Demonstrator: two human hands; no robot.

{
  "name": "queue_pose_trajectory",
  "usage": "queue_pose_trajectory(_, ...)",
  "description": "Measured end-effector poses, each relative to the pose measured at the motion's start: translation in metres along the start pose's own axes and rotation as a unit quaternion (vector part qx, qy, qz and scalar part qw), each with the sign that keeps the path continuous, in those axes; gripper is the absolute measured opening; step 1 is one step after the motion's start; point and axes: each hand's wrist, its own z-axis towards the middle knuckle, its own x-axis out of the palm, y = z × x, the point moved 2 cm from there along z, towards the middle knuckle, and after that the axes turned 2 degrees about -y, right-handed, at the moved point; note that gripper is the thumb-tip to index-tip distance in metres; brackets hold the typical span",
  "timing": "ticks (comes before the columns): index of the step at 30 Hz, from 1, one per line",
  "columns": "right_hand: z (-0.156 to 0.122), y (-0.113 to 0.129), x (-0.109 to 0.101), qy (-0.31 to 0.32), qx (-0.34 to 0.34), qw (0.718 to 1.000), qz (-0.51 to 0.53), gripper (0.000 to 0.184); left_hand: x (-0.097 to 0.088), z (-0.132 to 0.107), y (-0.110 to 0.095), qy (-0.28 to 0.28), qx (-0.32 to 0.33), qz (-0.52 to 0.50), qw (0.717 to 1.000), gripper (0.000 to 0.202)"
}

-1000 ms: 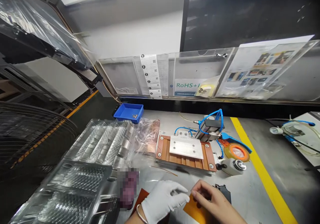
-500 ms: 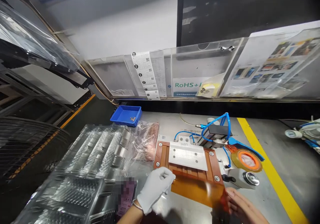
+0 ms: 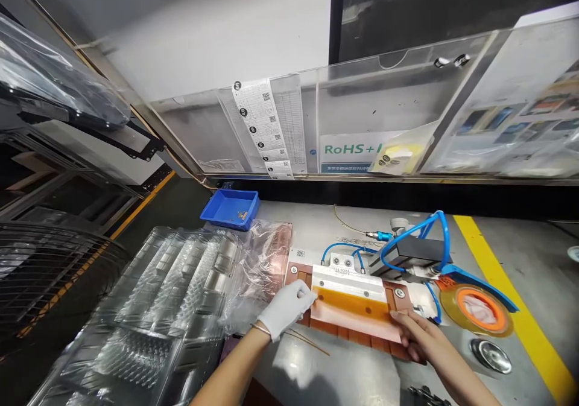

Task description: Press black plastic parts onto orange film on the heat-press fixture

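My left hand (image 3: pixel 289 308), in a white glove, pinches the left edge of a translucent amber film sheet (image 3: pixel 353 303). My bare right hand (image 3: pixel 414 333) grips the sheet's right edge between thumb and fingers. Stretched between both hands, the sheet covers the front part of a silver metal plate (image 3: pixel 348 276) marked JJ-25070. Whether it touches the plate I cannot tell. That plate sits on a reddish-brown fixture base (image 3: pixel 400 297) with screws at its corners. Tweezers (image 3: pixel 307 341) lie on the bench beside my left hand.
Clear plastic trays (image 3: pixel 181 279) and a bagged copper-coloured stack (image 3: pixel 275 255) lie to the left, with a blue bin (image 3: pixel 230 207) behind. On the right are blue air hoses (image 3: pixel 441 237), a tape roll (image 3: pixel 479 309) and a round metal knob (image 3: pixel 493 355). Yellow tape (image 3: pixel 511 285) marks the bench.
Both hands have moved the amber sheet up and away from me, from in front of the fixture to over its metal plate. The tweezers have come into view, and the view has shifted slightly.
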Motion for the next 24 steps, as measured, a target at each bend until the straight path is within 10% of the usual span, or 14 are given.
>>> queue_pose_trajectory(24,0.032,0.002,-0.011,-0.022,0.021,0.991,-0.131,0.044,-0.001,0.03,0.014,-0.05,-0.003,-0.053,0.997,0.02)
